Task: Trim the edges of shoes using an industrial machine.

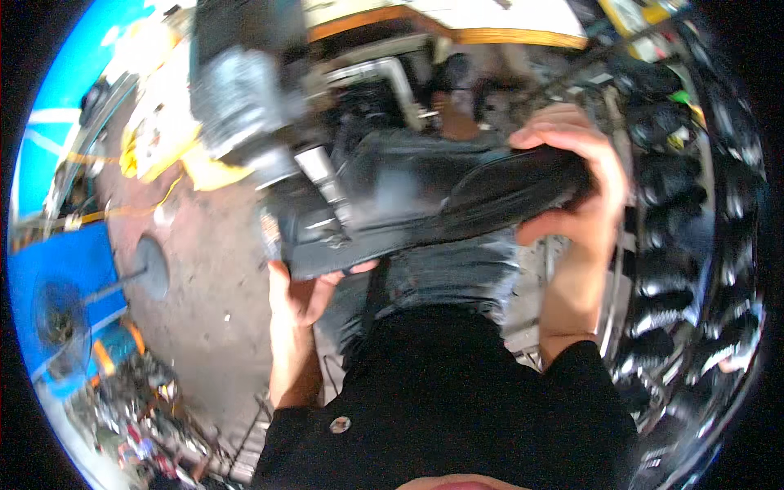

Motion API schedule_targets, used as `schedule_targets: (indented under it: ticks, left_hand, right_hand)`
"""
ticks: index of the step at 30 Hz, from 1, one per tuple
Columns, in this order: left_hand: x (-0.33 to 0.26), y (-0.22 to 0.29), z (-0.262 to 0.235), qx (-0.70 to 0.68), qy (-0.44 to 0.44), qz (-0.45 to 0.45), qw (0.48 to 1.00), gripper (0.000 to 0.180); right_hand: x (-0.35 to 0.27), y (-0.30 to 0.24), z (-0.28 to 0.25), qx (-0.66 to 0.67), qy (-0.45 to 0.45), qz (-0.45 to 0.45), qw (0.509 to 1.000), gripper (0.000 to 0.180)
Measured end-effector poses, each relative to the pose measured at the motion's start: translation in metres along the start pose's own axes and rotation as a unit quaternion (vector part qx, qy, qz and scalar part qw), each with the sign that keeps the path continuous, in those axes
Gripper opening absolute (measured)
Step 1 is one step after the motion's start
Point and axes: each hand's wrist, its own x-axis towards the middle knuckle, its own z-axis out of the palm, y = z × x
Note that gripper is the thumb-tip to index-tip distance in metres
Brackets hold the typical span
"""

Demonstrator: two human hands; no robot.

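Note:
A long black boot (490,196) lies sideways across my lap, lifted in both hands and blurred by motion. My left hand (306,294) pinches its left end from below, the thumb on the near edge and the fingertips showing under it. Around the right end curls my right hand (584,171), fingers over the far side and thumb on the near side. Below the boot my legs in worn grey jeans (449,273) show. Just beyond its left end is a dark machine (245,98) with a greyish, smeared surface.
Racks of black footwear (665,269) run along my right side. A standing fan (61,322) with a round base is at the left, before a blue panel (82,253). Yellow and white bags (155,131) lie far left. A wood-edged table (514,37) stands ahead. Mixed clutter (139,425) fills the lower left.

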Motion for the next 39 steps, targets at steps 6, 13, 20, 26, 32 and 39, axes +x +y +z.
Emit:
schedule_targets:
  ticks: [6, 13, 20, 26, 32, 39]
  left_hand:
    - [0.021, -0.058, 0.042, 0.525, -0.13, 0.037, 0.841, 0.104]
    - [0.054, -0.148, 0.019, 0.555, -0.278, 0.226, 0.751, 0.099]
    - [0.06, -0.16, 0.033, 0.531, -0.332, 0.205, 0.753, 0.098]
    - [0.068, -0.126, 0.073, 0.587, -0.303, 0.064, 0.748, 0.08]
    - [0.102, -0.089, 0.062, 0.647, -0.309, -0.037, 0.696, 0.026]
    - [0.15, -0.056, -0.118, 0.746, -0.143, -0.033, 0.649, 0.045]
  right_hand:
    - [-0.068, 0.018, -0.011, 0.444, 0.464, 0.251, 0.724, 0.104]
    - [-0.1, -0.044, -0.066, 0.312, 0.433, 0.215, 0.818, 0.104]
    - [-0.123, -0.087, -0.088, 0.262, 0.415, 0.238, 0.838, 0.109]
    - [-0.168, -0.152, -0.102, -0.123, 0.147, 0.485, 0.853, 0.067]
    - [-0.338, -0.278, -0.046, -0.012, 0.466, 0.566, 0.68, 0.068]
    - [-0.361, -0.394, 0.042, 0.084, 0.874, 0.324, 0.352, 0.043]
